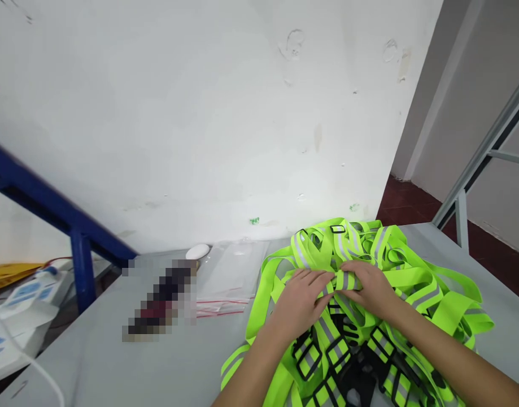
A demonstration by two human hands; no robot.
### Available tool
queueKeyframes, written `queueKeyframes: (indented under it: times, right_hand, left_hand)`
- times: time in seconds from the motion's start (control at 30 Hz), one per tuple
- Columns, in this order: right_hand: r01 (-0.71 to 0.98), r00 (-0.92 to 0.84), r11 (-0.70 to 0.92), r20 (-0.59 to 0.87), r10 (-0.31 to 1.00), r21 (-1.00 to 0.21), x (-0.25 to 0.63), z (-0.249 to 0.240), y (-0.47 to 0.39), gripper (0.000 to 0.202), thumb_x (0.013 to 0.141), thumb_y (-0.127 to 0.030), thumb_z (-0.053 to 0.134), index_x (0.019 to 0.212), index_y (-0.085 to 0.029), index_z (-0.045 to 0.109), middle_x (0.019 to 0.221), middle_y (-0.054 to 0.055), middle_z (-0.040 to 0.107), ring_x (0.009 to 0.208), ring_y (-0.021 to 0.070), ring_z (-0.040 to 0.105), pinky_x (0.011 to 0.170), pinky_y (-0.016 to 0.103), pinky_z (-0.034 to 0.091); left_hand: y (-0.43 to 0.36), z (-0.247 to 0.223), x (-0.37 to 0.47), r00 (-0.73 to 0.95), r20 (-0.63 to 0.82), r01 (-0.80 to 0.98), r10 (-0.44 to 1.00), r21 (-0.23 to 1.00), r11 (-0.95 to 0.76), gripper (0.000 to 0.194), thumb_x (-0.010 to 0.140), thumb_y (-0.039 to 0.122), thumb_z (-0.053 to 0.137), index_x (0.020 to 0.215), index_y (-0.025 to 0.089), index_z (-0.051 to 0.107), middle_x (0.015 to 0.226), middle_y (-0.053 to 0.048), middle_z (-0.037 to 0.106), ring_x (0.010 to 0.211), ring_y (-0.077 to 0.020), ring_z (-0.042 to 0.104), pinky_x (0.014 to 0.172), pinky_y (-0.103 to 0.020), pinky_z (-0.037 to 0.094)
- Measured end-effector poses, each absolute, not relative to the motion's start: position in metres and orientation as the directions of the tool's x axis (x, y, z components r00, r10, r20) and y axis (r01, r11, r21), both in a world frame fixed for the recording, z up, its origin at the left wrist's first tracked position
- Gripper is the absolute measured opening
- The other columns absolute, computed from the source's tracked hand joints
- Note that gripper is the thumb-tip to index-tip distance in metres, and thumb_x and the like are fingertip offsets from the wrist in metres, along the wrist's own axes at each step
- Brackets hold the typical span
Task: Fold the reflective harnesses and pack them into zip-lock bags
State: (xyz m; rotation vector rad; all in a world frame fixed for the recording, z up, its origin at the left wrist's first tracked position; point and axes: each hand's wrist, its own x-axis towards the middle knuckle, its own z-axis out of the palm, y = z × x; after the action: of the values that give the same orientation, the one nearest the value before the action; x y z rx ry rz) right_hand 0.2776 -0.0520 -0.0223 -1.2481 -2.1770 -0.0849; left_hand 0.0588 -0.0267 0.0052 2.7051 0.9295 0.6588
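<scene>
A large tangled heap of neon-yellow reflective straps (428,277) with grey stripes covers the right part of the grey table. My left hand (301,297) has its fingers closed on a section of strap near the middle of the heap. Just beside it, my right hand (367,288) pinches the same area of strap, a short striped piece showing between the two hands. Black plastic buckles (308,359) and dark backing pieces lie on the straps below my hands. My fingertips are partly hidden by the webbing.
Clear zip bags (229,271) with red seal lines lie left of the heap, near a white oval object (197,251). A blurred-out item (161,305) is beside them. Blue metal framing (79,249) stands at left, a white wall (225,124) behind, a grey frame (462,209) at right.
</scene>
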Motion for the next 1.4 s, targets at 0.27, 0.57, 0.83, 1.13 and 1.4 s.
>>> queueKeyframes:
  times: [0.27, 0.57, 0.83, 1.13, 1.4]
  right_hand:
    - [0.741, -0.409, 0.573, 0.441, 0.799, -0.349, 0.274, -0.005, -0.040, 0.028, 0.093, -0.034, 0.055, 0.118, -0.023, 0.052, 0.110, 0.011, 0.066, 0.102, 0.0273, 0.064, 0.084, 0.044, 0.054]
    - [0.654, -0.031, 0.367, 0.462, 0.887, -0.661, 0.271, -0.011, -0.035, 0.025, 0.092, -0.042, 0.056, 0.111, -0.026, 0.053, 0.104, 0.007, 0.066, 0.095, 0.0260, 0.066, 0.077, 0.038, 0.056]
    - [0.714, -0.168, 0.518, 0.602, 0.781, -0.472, 0.273, -0.017, -0.037, 0.022, 0.094, -0.035, 0.055, 0.113, -0.025, 0.051, 0.094, 0.007, 0.066, 0.086, 0.0243, 0.067, 0.071, 0.038, 0.056]
    - [0.742, -0.336, 0.658, 0.778, 0.531, -0.129, 0.277, -0.017, -0.040, 0.033, 0.092, -0.021, 0.057, 0.123, -0.027, 0.049, 0.098, 0.008, 0.066, 0.087, 0.0233, 0.065, 0.074, 0.038, 0.055]
    - [0.663, -0.026, 0.536, 0.700, 0.714, -0.522, 0.273, -0.007, -0.041, 0.018, 0.092, -0.029, 0.056, 0.109, -0.027, 0.051, 0.098, 0.007, 0.063, 0.091, 0.0249, 0.064, 0.076, 0.039, 0.055]
  left_hand:
    - [-0.025, 0.007, 0.056, 0.512, 0.250, 0.525, 0.822, 0.666, -0.530, 0.048, 0.092, 0.046, 0.054, 0.136, 0.029, 0.046, 0.122, -0.005, 0.066, 0.110, -0.0256, 0.061, 0.095, -0.043, 0.049]
    - [-0.027, 0.009, 0.050, 0.093, 0.425, 0.502, 0.900, 0.761, -0.411, 0.043, 0.072, 0.040, 0.075, 0.093, 0.023, 0.042, 0.108, -0.006, 0.048, 0.106, -0.0243, 0.052, 0.086, -0.040, 0.048]
    - [-0.036, 0.011, 0.063, 0.190, 0.522, 0.344, 0.831, 0.758, -0.554, 0.015, 0.096, 0.029, 0.044, 0.091, 0.023, 0.056, 0.098, -0.007, 0.050, 0.097, -0.0212, 0.052, 0.084, -0.037, 0.048]
    - [-0.043, 0.016, 0.069, 0.053, 0.374, 0.409, 0.926, 0.838, -0.362, 0.025, 0.087, 0.043, 0.058, 0.075, 0.024, 0.066, 0.118, -0.008, 0.050, 0.113, -0.0281, 0.046, 0.097, -0.047, 0.044]
    - [-0.057, 0.020, 0.074, 0.271, 0.497, 0.592, 0.824, 0.590, -0.550, 0.025, 0.090, 0.028, 0.055, 0.068, 0.021, 0.066, 0.145, -0.004, 0.035, 0.130, -0.0345, 0.031, 0.102, -0.054, 0.036]
